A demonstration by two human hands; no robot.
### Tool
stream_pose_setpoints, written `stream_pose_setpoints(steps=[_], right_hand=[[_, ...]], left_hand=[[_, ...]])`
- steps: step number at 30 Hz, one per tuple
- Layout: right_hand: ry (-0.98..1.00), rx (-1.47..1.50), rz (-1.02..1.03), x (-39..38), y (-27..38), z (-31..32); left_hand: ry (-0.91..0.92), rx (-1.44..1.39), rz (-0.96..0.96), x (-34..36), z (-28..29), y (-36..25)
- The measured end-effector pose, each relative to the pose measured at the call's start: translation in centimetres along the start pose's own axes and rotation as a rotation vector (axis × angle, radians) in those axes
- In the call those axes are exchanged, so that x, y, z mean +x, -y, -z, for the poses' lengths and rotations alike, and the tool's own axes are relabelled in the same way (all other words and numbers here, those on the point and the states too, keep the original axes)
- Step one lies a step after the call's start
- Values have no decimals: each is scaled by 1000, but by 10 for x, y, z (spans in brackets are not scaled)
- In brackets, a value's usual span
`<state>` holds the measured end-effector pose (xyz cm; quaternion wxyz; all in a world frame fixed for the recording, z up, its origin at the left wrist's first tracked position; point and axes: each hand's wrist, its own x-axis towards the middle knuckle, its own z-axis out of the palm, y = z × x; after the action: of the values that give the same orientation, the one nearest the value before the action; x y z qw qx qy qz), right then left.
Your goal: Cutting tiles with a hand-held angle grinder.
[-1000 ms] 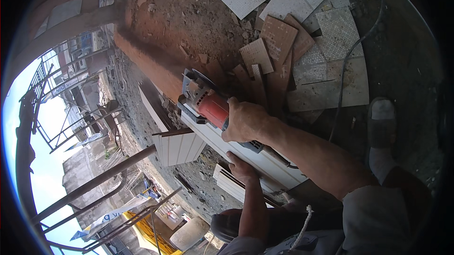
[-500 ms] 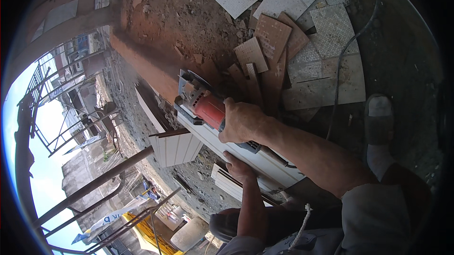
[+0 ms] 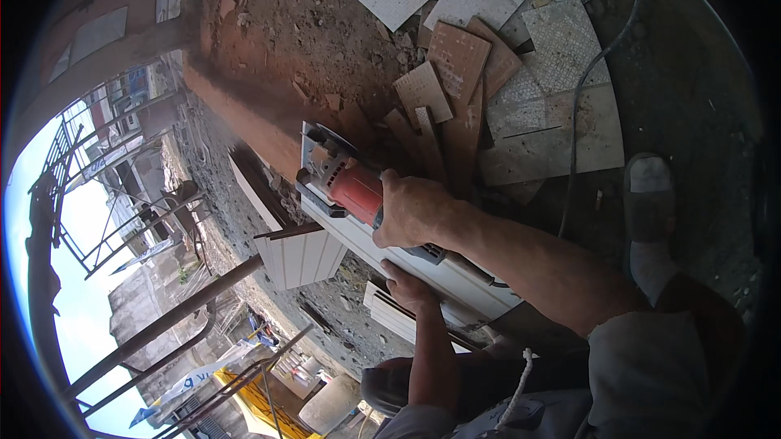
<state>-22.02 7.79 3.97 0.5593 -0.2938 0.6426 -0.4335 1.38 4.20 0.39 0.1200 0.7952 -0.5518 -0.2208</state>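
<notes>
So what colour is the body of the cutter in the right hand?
Red body, with a grey metal front, clearest in the head view.

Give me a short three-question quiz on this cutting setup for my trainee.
1. True or false: the right hand grips the red power cutter.
2. What does the left hand press on? A) white ribbed panel B) brown tile C) cable
3. What lies piled beyond the cutter?

Key:
1. True.
2. A.
3. Loose tiles and tile offcuts on dirt.
</notes>
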Motion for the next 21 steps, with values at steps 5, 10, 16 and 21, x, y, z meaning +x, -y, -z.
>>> stream_pose_setpoints(steps=[5,10,16,21], right_hand=[[-7,3,5,-2,0,-1],[-23,-12,11,-3,-1,-2],[-17,-1,9,-4,-4,-3],[-17,0,6,-6,-3,-2]], left_hand=[[-30,-34,-30,6,0,7],[-5,-2,-12,3,0,3],[0,56,-15,-2,1,-2],[-15,-45,-33,-1,0,0]])
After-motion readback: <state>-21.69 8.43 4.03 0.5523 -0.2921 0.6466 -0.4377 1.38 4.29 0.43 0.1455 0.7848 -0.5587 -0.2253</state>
